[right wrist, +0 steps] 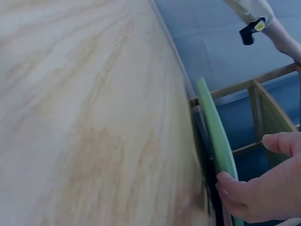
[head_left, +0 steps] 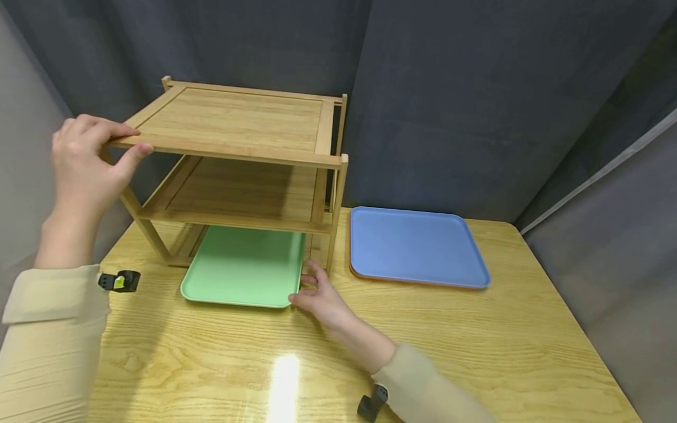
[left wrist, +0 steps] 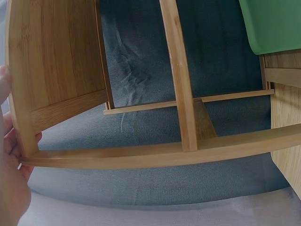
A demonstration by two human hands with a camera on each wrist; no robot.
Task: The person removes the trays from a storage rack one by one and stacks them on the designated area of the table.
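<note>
Our left hand (head_left: 87,161) grips the bamboo rack's (head_left: 238,170) top shelf corner, our right hand (head_left: 317,299) pinches the green tray's (head_left: 245,267) near corner under the rack, blue tray (head_left: 415,247) beside it

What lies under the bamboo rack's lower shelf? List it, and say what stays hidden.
A green tray lies under the bamboo rack, its front sticking out, the right hand at its corner. Its back part is covered by the shelf.

— What fills the frame?
— A bamboo shelf rack (left wrist: 183,84), its rail running across the lower half.
— And the left hand (left wrist: 11,183)?
— At the left edge, fingers against the rail's end. A green tray (left wrist: 273,23) shows upper right.
</note>
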